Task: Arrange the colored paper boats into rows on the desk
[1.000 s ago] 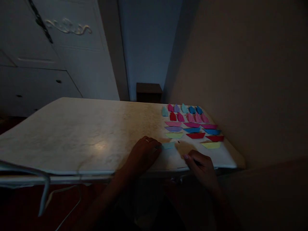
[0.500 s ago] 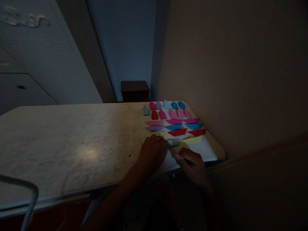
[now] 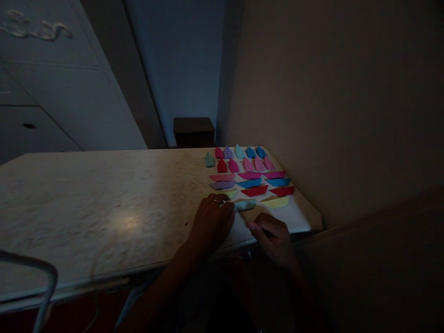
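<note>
Far folded pieces (image 3: 222, 166) look finished, nearer strips (image 3: 255, 191) perhaps not; left hand (image 3: 213, 219) touches the pale-blue strip (image 3: 246, 205), right hand (image 3: 272, 236) nearby, each grip's closure unclear.

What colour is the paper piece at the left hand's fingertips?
The paper piece is pale blue-green, shown in the head view.

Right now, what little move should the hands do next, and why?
I'd probably ease the left hand gently away from the light blue paper: the hand is at its left end, and that paper lies roughly level with the yellow paper to its right.
</note>
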